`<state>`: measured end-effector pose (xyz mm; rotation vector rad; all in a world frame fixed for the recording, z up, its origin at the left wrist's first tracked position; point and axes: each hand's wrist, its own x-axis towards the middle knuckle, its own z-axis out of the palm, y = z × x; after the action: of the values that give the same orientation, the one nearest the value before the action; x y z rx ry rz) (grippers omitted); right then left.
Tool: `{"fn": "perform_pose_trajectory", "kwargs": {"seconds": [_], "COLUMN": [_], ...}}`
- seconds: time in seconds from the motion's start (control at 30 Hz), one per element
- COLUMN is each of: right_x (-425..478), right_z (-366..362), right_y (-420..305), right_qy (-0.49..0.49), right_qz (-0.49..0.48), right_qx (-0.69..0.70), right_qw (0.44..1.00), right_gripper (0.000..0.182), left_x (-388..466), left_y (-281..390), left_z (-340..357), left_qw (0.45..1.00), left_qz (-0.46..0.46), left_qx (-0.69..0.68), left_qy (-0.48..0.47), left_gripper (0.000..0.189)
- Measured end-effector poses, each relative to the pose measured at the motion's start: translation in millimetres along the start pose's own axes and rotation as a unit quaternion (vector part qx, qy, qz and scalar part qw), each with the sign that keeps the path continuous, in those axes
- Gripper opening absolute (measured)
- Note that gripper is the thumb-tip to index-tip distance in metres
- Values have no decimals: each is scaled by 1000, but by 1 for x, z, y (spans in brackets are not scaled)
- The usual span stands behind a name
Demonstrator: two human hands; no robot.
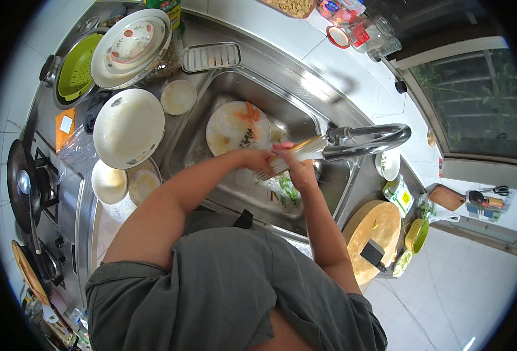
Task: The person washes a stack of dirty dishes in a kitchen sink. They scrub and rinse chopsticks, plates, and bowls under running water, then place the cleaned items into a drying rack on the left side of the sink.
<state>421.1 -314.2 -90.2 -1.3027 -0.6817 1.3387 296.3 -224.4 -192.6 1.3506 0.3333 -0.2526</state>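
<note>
Over the stainless steel sink [192, 145], both hands grip one bundle of chopsticks [307, 148]. My left hand [260, 161] is closed around its lower left end. My right hand [303, 173] wraps it nearer the chrome faucet [363, 151], whose spout end hangs right at the bundle's upper end. Blur at the fingers hides which ones overlap. Beyond my left hand, a white plate [223, 125] lies in the basin with orange food scraps [250, 115] and small dark bits on it. Below the hands, green leafy scraps [288, 189] rest on the sink floor.
Left of the sink stand stacked bowls [100, 66], a large white dish [129, 127], a small dish [178, 97] and a green colander [78, 66]. A wire rack [211, 57] sits behind. At right, a round wooden chopping board [372, 232] carries a cleaver [372, 253].
</note>
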Motion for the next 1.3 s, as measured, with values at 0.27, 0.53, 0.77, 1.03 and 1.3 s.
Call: {"fn": "perform_pose_trajectory", "kwargs": {"seconds": [0.27, 0.53, 0.77, 1.03, 1.3], "right_x": [6, 4, 7, 6, 1], "right_z": [2, 4, -15, 0, 0], "right_y": [-17, -1, 20, 55, 78], "right_qy": [56, 19, 129, 62, 2], "right_qz": [-31, -14, -34, 71, 102], "right_qx": [102, 18, -223, 151, 190], "right_qw": [993, 1000, 966, 984, 976], "right_gripper": [23, 24, 34, 9, 19], "left_x": [-15, -28, -18, -19, -20], "left_y": [3, 19, 24, -34, -64], "left_z": [15, 16, 23, 37, 37], "left_qw": [1000, 987, 995, 996, 996], "left_qz": [22, 72, 83, -44, -19], "left_qx": [-18, 130, 46, -80, -77], "left_qy": [6, 55, 17, 6, 46], "left_gripper": [29, 35, 35, 35, 34]}}
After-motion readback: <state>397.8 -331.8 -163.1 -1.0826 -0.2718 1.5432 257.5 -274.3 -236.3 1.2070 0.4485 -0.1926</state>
